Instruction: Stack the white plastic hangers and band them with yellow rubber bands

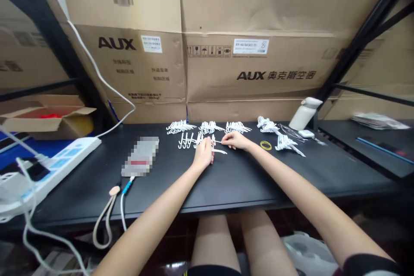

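Head view: L hand [203,153] w/ fingers curled nearly shut at near row of white hooked pcs [184,141], on black tabletop [226,185]; exact hold partly hidden. R hand [236,140] just to its R, thumb + fingertips pinched shut on end of thin white strip [218,142] running betw. hands. Three hooked bundles [237,127] behind, nr cardboard [252,110]. More white bundles [286,142] to R, nr yellow bands [265,145] + tilted white bottle [303,114]. Pixelated item [140,155] L of hands, pwr strip [61,166] far L.
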### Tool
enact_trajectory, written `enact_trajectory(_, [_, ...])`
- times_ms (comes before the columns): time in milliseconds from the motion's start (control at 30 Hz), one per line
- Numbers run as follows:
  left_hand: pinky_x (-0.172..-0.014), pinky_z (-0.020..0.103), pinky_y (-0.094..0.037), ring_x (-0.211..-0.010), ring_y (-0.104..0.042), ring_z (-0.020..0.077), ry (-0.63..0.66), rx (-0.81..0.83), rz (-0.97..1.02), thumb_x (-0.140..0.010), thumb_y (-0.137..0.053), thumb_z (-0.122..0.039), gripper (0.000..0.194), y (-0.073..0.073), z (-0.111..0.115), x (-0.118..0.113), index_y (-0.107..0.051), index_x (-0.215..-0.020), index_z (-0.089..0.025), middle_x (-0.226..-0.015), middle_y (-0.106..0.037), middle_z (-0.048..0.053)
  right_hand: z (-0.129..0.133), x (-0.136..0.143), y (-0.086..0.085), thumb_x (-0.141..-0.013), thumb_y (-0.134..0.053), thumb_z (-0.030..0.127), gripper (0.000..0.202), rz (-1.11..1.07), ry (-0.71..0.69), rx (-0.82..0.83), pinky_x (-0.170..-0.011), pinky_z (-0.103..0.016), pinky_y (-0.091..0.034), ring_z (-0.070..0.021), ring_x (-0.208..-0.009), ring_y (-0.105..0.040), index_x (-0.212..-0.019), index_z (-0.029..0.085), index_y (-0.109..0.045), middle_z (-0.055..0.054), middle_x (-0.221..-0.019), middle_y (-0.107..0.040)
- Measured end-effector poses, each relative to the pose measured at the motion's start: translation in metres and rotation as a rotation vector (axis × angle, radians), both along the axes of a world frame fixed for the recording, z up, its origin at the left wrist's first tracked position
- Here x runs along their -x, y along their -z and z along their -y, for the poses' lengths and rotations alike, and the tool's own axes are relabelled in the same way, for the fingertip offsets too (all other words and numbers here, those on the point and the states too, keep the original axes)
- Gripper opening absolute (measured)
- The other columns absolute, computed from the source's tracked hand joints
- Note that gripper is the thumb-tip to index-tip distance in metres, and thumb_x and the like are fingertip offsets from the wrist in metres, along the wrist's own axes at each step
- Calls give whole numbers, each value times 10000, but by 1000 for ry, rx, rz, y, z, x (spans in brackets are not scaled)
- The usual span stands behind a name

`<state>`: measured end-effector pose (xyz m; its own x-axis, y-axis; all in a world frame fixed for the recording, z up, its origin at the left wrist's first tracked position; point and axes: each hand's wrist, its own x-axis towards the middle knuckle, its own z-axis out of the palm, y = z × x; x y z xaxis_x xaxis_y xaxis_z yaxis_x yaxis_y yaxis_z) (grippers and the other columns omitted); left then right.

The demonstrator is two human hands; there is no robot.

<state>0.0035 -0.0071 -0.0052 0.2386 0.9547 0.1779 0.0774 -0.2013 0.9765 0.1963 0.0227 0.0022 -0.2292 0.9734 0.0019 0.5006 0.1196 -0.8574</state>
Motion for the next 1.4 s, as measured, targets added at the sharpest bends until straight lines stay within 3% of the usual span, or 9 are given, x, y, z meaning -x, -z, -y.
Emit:
enact_trajectory(200, [-297, 170, -306, -284, -407, 81, -8, 27, 13, -905, -315, -500, 374, 0, 0, -1, -479, -798, -182, -456, -438, -68, 4, -33, 4, -680, -709, 395, 317, -123, -12, 64, -424, -186, -387, -63, -413, -466, -792, 102, -670, 17, -502, -554])
enact_trajectory(400, [-309, 172, -313, -288, -427, 82, -18, -21, -1, -903, -332, -492, 364, -3, 3, -4, -484, -795, -180, -455, -440, -69, 6, -33, 5, -646, -745, 396, 316, -311, -12, 71, -525, -206, -485, -84, -518, -563, -750, 111, -653, -26, -625, -635])
enact_trajectory(567, [-314, 187, -334, -289, -440, 95, 4, 29, -46, -904, -313, -502, 373, -5, -4, -5, -475, -803, -182, -455, -457, -64, 12, -32, 5, -607, -775, 387, 330, -449, 61, 46, -554, -218, -525, -96, -559, -600, -739, 113, -647, -56, -715, -671])
enact_trajectory(667, [-360, 188, -351, -323, -468, 91, 71, -85, -97, -920, -313, -468, 356, -12, -9, 1, -498, -837, -175, -497, -500, -47, 15, -33, 6, -597, -779, 392, 338, -521, 97, 7, -511, -212, -514, -87, -512, -580, -742, 116, -648, -51, -703, -673])
enact_trajectory(800, [-433, 198, -379, -366, -471, 76, 2, -326, -212, -945, -305, -403, 323, -22, -9, 11, -513, -857, -171, -548, -496, -42, 20, -29, 6, -578, -788, 400, 351, -595, 154, -44, -468, -228, -507, -87, -458, -552, -740, 119, -655, -48, -675, -675])
enact_trajectory(900, [-465, 203, -390, -392, -489, 75, -97, -372, -168, -959, -270, -365, 304, -23, -8, 13, -501, -909, -173, -590, -497, -39, 28, -21, 3, -604, -775, 402, 340, -600, 143, -57, -478, -247, -516, -102, -470, -568, -761, 121, -667, -63, -701, -688])
enact_trajectory(1033, [-458, 207, -395, -400, -500, 76, -80, -352, -202, -955, -277, -370, 303, -19, -9, 12, -507, -917, -176, -649, -521, -22, 46, -8, -9, -648, -752, 400, 314, -533, 57, -55, -473, -254, -509, -113, -465, -579, -770, 121, -675, -73, -707, -692])
enact_trajectory(1200, [-515, 219, -420, -448, -529, 96, -55, -337, -281, -956, -274, -368, 297, -18, -12, 12, -498, -919, -178, -653, -544, -13, 61, 0, -23, -659, -744, 400, 301, -469, 106, -81, -465, -251, -493, -115, -448, -568, -749, 119, -682, -55, -639, -663])
enact_trajectory(1400, [-606, 243, -414, -532, -543, 125, -14, -421, -375, -956, -281, -337, 273, -19, -11, 11, -505, -914, -187, -690, -606, 1, 64, 7, -19, -686, -719, 398, 289, -373, 101, -84, -417, -229, -443, -101, -425, -516, -765, 121, -693, -19, -551, -601])
